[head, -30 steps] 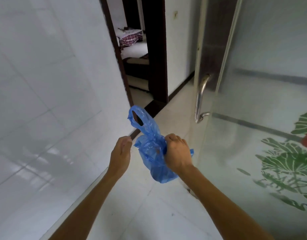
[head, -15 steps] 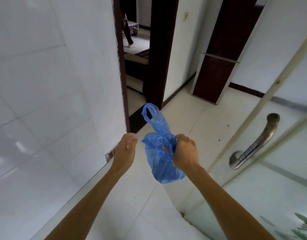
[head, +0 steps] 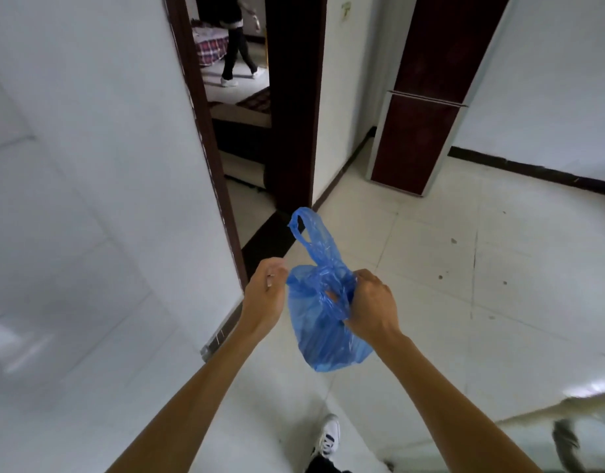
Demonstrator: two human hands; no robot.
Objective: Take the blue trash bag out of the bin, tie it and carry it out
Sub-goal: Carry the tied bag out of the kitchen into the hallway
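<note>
**Tying the bag while walking out**

Nearest of all, below both arms, a white shoe (head: 328,436) steps on the pale floor (head: 465,302). The right hand (head: 372,307) is closed around the scrunched neck of the blue bag (head: 323,336), and a fingertip pokes through the thin plastic. The bag hangs under that hand, up in the air, touching nothing else. The left hand (head: 265,295) sits just beside the bag with its fingers curled in. It may be pinching a bit of plastic, but I cannot tell.

The bag is thin, shiny and crinkly. It is small, with a soft, baggy bottom. One handle loop (head: 309,237) sticks up past the hands, loose and floppy.

I think the knot is the job now. To do it well, take that loose loop with the left hand, pull it slow and snug, and keep the neck squeezed shut. Thin plastic rips if you yank.

Farther on, the floor tiles are smooth with little dark specks. The wall (head: 89,165) on the left-hand side is glossy white. Beyond is a dark brown doorway (head: 291,114).
</note>
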